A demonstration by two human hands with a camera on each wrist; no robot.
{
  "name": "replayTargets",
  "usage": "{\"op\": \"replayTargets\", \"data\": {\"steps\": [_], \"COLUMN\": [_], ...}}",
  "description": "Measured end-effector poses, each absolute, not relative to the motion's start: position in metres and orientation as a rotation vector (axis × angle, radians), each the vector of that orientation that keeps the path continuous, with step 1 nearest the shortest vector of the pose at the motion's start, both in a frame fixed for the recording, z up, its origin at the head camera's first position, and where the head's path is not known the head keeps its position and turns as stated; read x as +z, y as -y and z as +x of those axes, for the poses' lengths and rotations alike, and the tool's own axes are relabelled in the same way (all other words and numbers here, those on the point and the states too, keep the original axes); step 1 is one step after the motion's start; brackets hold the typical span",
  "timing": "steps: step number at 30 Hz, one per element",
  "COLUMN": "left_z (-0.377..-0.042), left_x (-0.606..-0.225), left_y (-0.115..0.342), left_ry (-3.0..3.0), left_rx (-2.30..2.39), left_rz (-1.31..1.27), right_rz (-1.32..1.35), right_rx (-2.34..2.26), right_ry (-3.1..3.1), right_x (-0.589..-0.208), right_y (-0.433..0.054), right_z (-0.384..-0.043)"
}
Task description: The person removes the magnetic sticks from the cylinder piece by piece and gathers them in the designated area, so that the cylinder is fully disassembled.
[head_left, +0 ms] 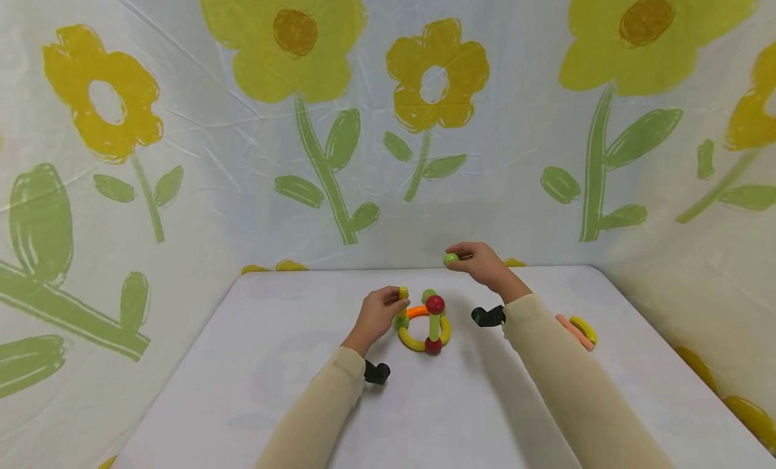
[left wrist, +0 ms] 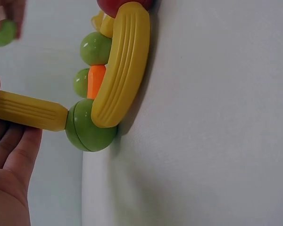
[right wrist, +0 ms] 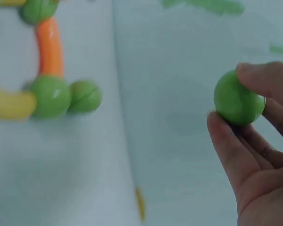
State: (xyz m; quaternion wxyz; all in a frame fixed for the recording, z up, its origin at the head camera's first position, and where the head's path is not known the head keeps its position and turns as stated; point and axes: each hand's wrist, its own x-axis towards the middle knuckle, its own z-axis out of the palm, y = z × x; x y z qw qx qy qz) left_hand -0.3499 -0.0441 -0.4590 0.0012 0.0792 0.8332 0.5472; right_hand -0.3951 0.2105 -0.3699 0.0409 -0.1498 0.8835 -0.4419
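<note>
My left hand (head_left: 378,310) pinches one yellow rod (left wrist: 33,113), left of yellow-orange ring (head_left: 413,342); right hand (head_left: 481,261), one glossy green ball (right wrist: 236,99); tabletop (head_left: 461,415) room rightward, then two sticks (head_left: 574,332), pink, yellow.

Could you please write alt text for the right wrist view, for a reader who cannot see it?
A right hand pinches a glossy green ball between thumb and fingers. At left, slightly blurred, a curved orange piece and a curved yellow piece meet at a second green ball on a pale tabletop.

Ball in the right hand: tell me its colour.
The ball is green, clearest in the right wrist view.
</note>
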Motion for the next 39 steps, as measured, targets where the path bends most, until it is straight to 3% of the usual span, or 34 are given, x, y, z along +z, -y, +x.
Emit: {"op": "replayTargets", "data": {"steps": [6,14,39], "left_z": [-0.348,-0.344,-0.344], "left_x": [-0.459,-0.457,-0.456], "left_y": [0.045,0.045,0.046], "left_ry": [-2.606,-2.616,-2.608], "left_rx": [1.737,1.724,1.740], "left_rz": [0.257,0.252,0.246], "right_rz": [-0.069,0.167,0.051], "right_rx": [-1.435,-1.342,-1.084], "right_ry": [-2.708,-2.833,-2.964], "right_x": [-0.414,-0.443,-0.450], "right_y": [-0.245,-0.264,-0.274], "right_z": [-0.402,-0.399,-0.400]}}
